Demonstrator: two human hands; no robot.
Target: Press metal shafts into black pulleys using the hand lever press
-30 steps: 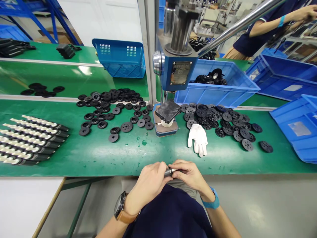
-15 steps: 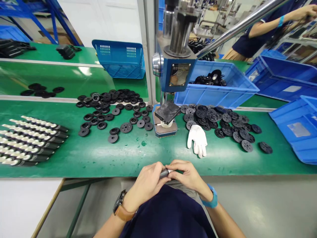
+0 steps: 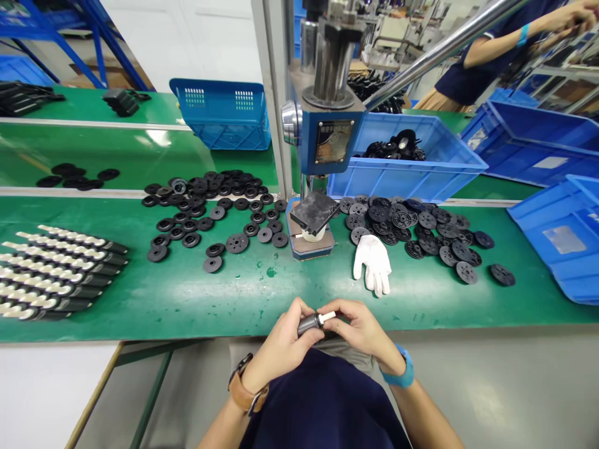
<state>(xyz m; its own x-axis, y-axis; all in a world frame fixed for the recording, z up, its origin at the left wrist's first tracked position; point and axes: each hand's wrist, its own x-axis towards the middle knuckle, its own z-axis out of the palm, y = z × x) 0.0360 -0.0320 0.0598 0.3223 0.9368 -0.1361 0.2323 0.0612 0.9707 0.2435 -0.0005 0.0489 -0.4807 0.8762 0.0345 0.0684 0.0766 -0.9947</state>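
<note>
In front of my body, just off the bench's near edge, my left hand (image 3: 290,337) is closed around a dark grey cylinder (image 3: 307,325) with a white shaft (image 3: 328,317) sticking out of its right end. My right hand (image 3: 358,324) has its curled fingers at that end, with the index finger behind the shaft and the thumb in front below it. How firmly these fingers press is hard to see. At the left of the bench lie rows of similar dark cylinders with white shafts (image 3: 60,268).
A press (image 3: 330,137) stands mid-bench with a black block (image 3: 314,212) on its base. Black discs (image 3: 236,243) lie left of it, more discs (image 3: 416,227) right. A white glove (image 3: 373,265) lies nearby. Blue bins (image 3: 407,178) stand behind; another person's arm (image 3: 510,47) is far right.
The right fingers have loosened and shifted, so more of the white shaft shows. The cylinder has tilted slightly up to the right, and the left wrist has moved right.
</note>
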